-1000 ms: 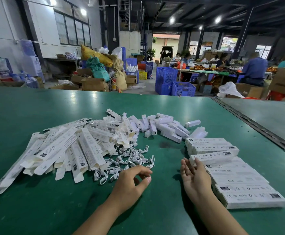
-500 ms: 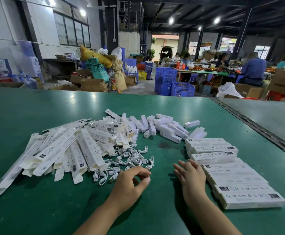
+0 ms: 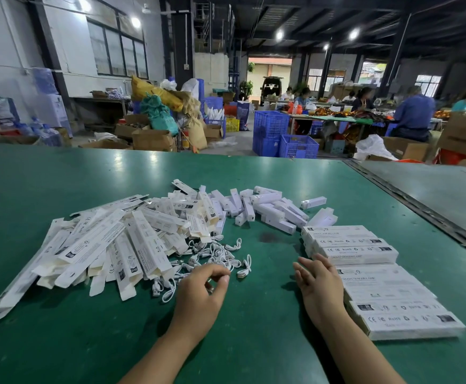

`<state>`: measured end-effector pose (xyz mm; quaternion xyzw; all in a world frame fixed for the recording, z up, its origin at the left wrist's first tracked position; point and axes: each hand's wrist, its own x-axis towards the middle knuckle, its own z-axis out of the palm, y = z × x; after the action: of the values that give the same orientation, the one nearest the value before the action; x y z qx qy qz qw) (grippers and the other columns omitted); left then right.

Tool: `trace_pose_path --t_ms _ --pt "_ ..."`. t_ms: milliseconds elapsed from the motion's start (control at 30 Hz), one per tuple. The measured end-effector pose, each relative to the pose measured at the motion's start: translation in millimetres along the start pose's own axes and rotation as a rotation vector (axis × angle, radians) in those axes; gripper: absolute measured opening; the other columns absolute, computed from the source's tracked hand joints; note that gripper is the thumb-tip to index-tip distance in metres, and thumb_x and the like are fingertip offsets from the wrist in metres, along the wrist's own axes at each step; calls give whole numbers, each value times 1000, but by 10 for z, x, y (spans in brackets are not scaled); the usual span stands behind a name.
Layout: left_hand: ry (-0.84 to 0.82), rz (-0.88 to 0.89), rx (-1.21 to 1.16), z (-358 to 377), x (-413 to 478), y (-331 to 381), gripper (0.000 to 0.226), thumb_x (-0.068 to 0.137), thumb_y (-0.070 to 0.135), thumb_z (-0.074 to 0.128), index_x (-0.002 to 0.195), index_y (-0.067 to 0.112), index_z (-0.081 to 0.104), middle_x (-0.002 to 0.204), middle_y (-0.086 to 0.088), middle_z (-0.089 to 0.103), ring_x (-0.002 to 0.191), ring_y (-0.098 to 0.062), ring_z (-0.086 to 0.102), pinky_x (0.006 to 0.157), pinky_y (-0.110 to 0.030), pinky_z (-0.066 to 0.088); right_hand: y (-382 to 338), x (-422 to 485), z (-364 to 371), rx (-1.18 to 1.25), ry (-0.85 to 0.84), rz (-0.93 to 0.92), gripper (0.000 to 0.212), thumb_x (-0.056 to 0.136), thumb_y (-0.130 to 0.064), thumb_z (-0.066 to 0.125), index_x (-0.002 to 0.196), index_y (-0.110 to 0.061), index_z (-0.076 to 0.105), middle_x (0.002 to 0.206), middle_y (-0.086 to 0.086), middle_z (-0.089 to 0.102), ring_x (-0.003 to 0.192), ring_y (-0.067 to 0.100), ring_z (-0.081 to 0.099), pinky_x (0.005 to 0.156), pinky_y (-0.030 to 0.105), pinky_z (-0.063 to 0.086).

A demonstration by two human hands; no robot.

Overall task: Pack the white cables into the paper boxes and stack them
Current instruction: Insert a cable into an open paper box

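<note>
The green table [image 3: 60, 342] fills the lower frame. Flat paper boxes [image 3: 110, 245] lie in a big pile at the left. Packed boxes [image 3: 387, 286] sit at the lower right. The white cables [image 3: 218, 253] lie in the middle. My left hand [image 3: 201, 292] curls at their near edge; I cannot tell if it pinches one. My right hand [image 3: 320, 284] lies flat, fingers straight, beside the packed boxes.

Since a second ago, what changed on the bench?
Right hand rolled from palm-sideways against the stacked paper boxes to palm-down, fingers spread. Left hand stayed curled at the white cables; loose box pile unmoved.
</note>
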<state>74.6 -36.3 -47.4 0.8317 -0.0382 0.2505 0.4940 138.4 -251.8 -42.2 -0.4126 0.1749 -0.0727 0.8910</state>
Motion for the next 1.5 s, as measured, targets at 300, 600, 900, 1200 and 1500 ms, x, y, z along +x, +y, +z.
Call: trace_pose_path --t_ms 300,600,900,1200,1500 --pt "323 -242 570 -293 233 -254 64 83 16 74 143 18 51 153 -20 36 144 -38 26 113 -57 24 12 -26 -21 -86 -55 23 23 96 3 50 116 -7 53 98 18 66 80 24 65 71 28 51" --pt "168 -487 628 -325 244 -371 52 97 39 58 147 33 45 159 -20 27 150 -35 12 122 -49 9 13 -63 -42 -141 -84 23 13 96 -1 52 104 -5 61 84 13 68 72 21 64 68 27 51" --pt "360 -265 231 -195 220 -178 52 96 8 61 146 9 47 132 -26 49 111 -46 56 94 -58 50 49 -45 -46 -190 -136 4 12 95 2 53 94 -6 63 69 7 69 61 16 64 58 22 52" --pt "6 -137 -285 37 21 16 53 91 17 70 137 33 49 116 28 61 103 9 62 80 -5 47 130 -146 -1 -346 -354 -121 29 90 -16 64 118 -25 61 104 -3 74 72 15 67 63 24 51" --pt "-148 -177 -482 -14 7 110 17 95 17 62 98 28 75 77 -2 75 67 -6 61 64 -16 51 97 -213 48 -38 -525 -24 43 85 -32 62 124 -16 54 126 6 66 69 14 67 62 23 52"
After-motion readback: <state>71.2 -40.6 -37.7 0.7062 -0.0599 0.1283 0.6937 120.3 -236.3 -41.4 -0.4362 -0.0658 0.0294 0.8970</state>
